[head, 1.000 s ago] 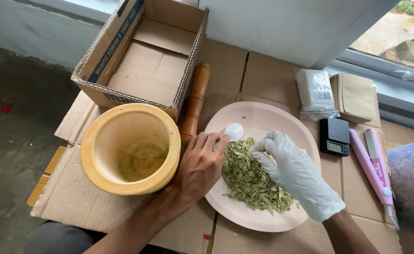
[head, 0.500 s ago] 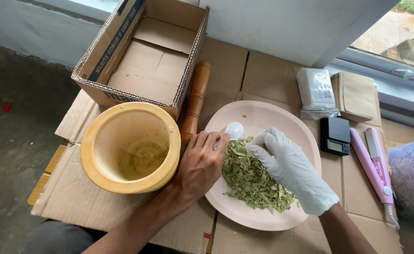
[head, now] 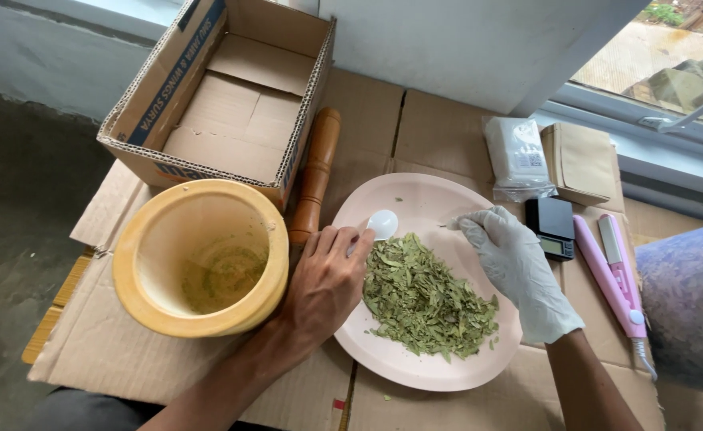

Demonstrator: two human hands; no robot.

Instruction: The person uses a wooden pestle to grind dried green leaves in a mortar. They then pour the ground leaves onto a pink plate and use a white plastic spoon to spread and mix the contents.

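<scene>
Centre frame: pink plate (head: pixel 415 209) sits on flattened cardboard (head: pixel 439 120) covering the counter, with a heap of dried green leaves (head: pixel 427 299) on its lower half.

Left hand (head: pixel 327 283), bare, palm down over the plate's left rim. Fingers curled together, tips holding a small white spoon (head: pixel 383 224) whose bowl pokes out above the leaf heap's upper left edge. Exact grip on the handle is hidden under the fingers.

Right hand (head: pixel 519 271) wears a white glove and comes in from lower right. Fingertips are bunched at the plate's upper right, pinching a small leaf fragment just above the heap.

Left of the plate: yellow mortar (head: pixel 200 255), upright, green residue in the bottom, touching the left wrist. Wooden pestle (head: pixel 313 179) lies between mortar and plate, running toward the top of frame, lower end hidden behind the left hand.

Upper left: open cardboard box (head: pixel 224 96), its near corner just behind the mortar.

Right of the plate: small black pocket scale (head: pixel 551 226), near the gloved knuckles, not touching. Above it, a clear bag of white packets (head: pixel 517 156) beside a stack of brown paper pouches (head: pixel 581 162). Far right: pink handheld sealer (head: pixel 611 271), lying lengthwise, well apart from both hands.
</scene>
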